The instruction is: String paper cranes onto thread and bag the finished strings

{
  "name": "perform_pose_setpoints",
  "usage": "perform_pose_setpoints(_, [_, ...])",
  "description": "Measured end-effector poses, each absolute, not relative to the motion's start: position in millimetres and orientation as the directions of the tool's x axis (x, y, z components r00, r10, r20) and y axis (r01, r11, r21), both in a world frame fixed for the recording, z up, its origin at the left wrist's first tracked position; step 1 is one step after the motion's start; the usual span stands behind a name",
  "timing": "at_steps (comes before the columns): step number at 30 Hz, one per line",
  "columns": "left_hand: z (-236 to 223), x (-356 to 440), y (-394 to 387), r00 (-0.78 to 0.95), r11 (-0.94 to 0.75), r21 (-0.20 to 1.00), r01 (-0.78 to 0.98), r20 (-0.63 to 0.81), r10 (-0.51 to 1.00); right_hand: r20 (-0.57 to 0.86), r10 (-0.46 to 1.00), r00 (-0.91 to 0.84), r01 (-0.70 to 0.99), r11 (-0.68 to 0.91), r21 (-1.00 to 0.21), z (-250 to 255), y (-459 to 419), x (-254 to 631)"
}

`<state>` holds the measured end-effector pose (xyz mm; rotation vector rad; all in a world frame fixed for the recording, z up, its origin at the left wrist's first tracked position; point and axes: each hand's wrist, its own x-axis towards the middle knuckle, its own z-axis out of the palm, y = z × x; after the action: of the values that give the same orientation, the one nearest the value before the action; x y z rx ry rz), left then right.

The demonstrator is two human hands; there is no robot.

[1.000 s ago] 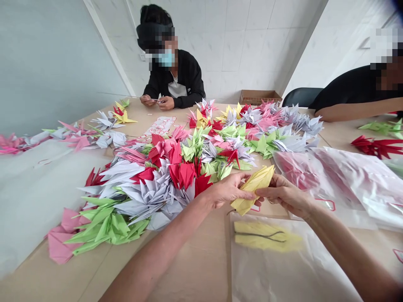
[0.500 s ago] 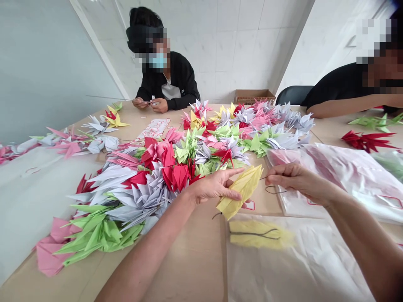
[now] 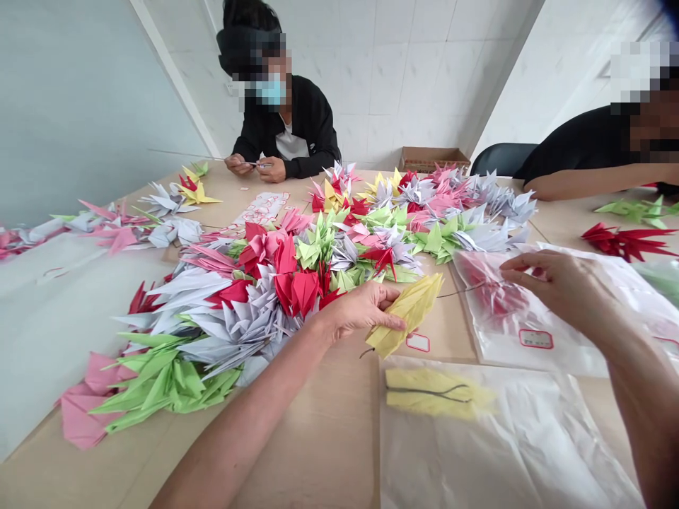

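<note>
My left hand (image 3: pixel 374 309) is closed around a bundle of folded yellow paper (image 3: pixel 411 311), tilted above the table. A dark cord (image 3: pixel 459 292) runs nearly straight from its upper end toward my right hand (image 3: pixel 562 286). The thumb and index finger of that hand are bent together at the cord's far end; their exact contact is hard to see. A short cord end pokes out at the bundle's lower end. Below lies a clear plastic bag (image 3: pixel 493 452) with another yellow paper bundle (image 3: pixel 424 392) and a dark cord on it or inside it.
A large heap of folded paper cranes (image 3: pixel 254 311) in several colours spreads left and ahead. Plastic bags with red paper (image 3: pixel 496 293) lie under my right hand. A small red-edged label (image 3: pixel 418 343) is near the yellow bundle. Two people sit across and at right.
My right hand has moved right and slightly up, away from the yellow bundle. The cord now stretches straighter between them, its loop gone. My left hand stays almost in place.
</note>
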<state>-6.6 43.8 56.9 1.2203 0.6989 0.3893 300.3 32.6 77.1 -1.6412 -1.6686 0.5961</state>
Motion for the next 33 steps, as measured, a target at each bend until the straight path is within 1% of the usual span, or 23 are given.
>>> perform_pose_setpoints(1, [55.5,-4.1,42.6,0.711,0.313,0.946,0.081,-0.275,0.647,0.261,0.962,0.085,0.760,0.106,-0.642,78.3,31.2,293.9])
perform_pose_setpoints(2, [54.2,-1.3,41.1,0.689,0.315,0.946,0.073,-0.276,0.670,0.321,0.944,0.081,0.821,0.119,-0.558,79.8,29.1,284.5])
perform_pose_setpoints(3, [53.0,1.9,39.2,0.671,0.318,0.946,0.066,-0.278,0.688,0.301,0.953,0.038,0.803,0.150,-0.577,81.0,26.4,272.7])
perform_pose_setpoints(5, [50.7,8.3,35.0,0.636,0.318,0.946,0.072,-0.289,0.716,0.161,0.984,-0.078,0.612,0.175,-0.771,80.7,20.9,246.1])
perform_pose_setpoints(6, [49.6,11.2,32.8,0.620,0.311,0.947,0.084,-0.294,0.728,0.078,0.984,-0.162,0.517,0.152,-0.842,78.9,18.5,233.6])
perform_pose_setpoints(8, [47.2,15.7,28.8,0.598,0.283,0.953,0.111,-0.292,0.746,-0.043,0.965,-0.259,0.405,0.068,-0.912,72.6,15.0,214.3])
perform_pose_setpoints(10, [45.1,18.3,26.4,0.585,0.241,0.961,0.133,-0.273,0.764,-0.096,0.959,-0.268,0.367,0.009,-0.930,65.4,13.3,204.6])
perform_pose_setpoints(13, [44.0,18.5,26.8,0.606,0.208,0.967,0.149,-0.256,0.753,-0.097,0.972,-0.213,0.360,-0.014,-0.933,59.0,12.7,203.4])
perform_pose_setpoints(16, [45.3,16.1,30.5,0.633,0.198,0.973,0.115,-0.226,0.741,-0.102,0.978,-0.180,0.386,-0.025,-0.922,57.9,13.5,206.5])
perform_pose_setpoints(19, [46.6,13.9,33.2,0.595,0.179,0.976,0.123,-0.217,0.774,-0.123,0.976,-0.181,0.379,-0.046,-0.924,56.9,14.6,206.5])
perform_pose_setpoints(22, [44.7,13.6,32.5,0.559,0.193,0.972,0.133,-0.234,0.795,-0.123,0.970,-0.209,0.341,-0.046,-0.939,54.4,14.6,203.2])
perform_pose_setpoints(26, [40.3,15.2,30.4,0.507,0.232,0.970,0.074,-0.237,0.829,-0.098,0.974,-0.206,0.284,-0.036,-0.958,51.4,14.1,198.9])
perform_pose_setpoints(28, [40.5,15.9,30.7,0.511,0.248,0.968,0.038,-0.232,0.828,-0.088,0.975,-0.202,0.260,-0.033,-0.965,50.5,14.7,198.9])
perform_pose_setpoints(33, [43.6,16.5,32.6,0.555,0.296,0.955,0.001,-0.247,0.794,-0.100,0.971,-0.216,0.275,-0.038,-0.961,49.3,17.1,201.2])
